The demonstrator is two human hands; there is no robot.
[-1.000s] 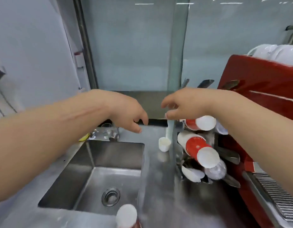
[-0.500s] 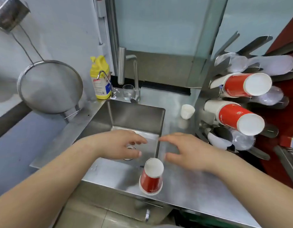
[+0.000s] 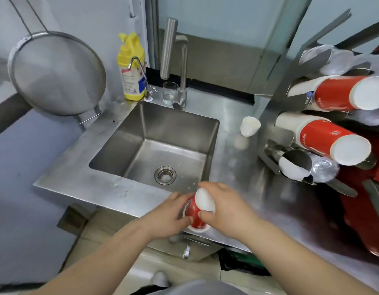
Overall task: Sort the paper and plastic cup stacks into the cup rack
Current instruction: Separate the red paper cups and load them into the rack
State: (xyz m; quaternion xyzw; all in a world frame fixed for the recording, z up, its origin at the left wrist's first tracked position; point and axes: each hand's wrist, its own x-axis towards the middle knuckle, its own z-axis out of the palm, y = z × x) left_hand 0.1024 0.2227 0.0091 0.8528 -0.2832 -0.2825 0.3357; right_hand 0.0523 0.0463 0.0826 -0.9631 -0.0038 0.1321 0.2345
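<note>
Both hands grip an upside-down red paper cup stack [image 3: 196, 211] at the steel counter's [image 3: 237, 158] front edge, beside the sink's [image 3: 129, 133] front right corner: left hand [image 3: 169, 216] around its side, right hand [image 3: 224, 209] over its white base.

Red-and-white cup stack [image 3: 196, 211], yellow bottle [image 3: 131, 67]

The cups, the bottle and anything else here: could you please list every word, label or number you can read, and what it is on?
Yellow bottle: red script and small print on its label, too blurred to read.
Lower red cup stack in the cup rack: white script and a round emblem, unreadable.
Red cup stack held by both hands: no readable text.
</note>
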